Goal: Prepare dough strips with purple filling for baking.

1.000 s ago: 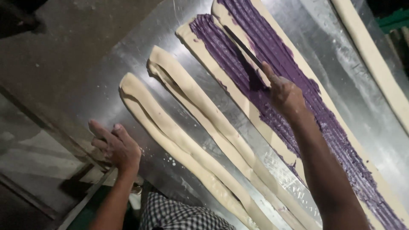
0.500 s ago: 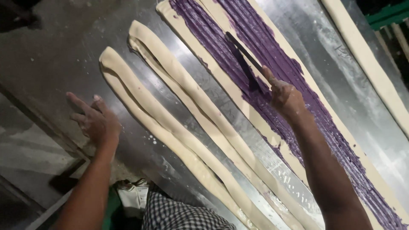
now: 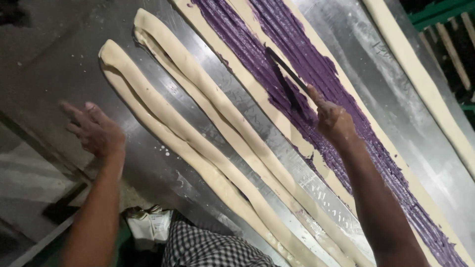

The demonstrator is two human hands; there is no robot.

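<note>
A: Over that last second your right hand [image 3: 332,117] slid up the strip [image 3: 257,89], didn't it?

B: It did. Your fingers were closed round the handle of a dark spatula [image 3: 287,74], and the blade had moved from beside the paste [image 3: 297,74] to lying flat on it, so I judged you were mid-stroke, smoothing the spread.

A: And your left hand [image 3: 96,131]?

B: Spread, fingers apart, palm down on the bare steel table [image 3: 59,59], holding nothing. It had drifted left, further from the nearest rope [image 3: 163,133].

A: How did the strip look?

B: Long and pale, running diagonally across the table, purple down its middle in ridged streaks, with clean dough left along both edges. A second coated strip lay just beside it, two folded ropes nearer you, one plain strip far right.
</note>
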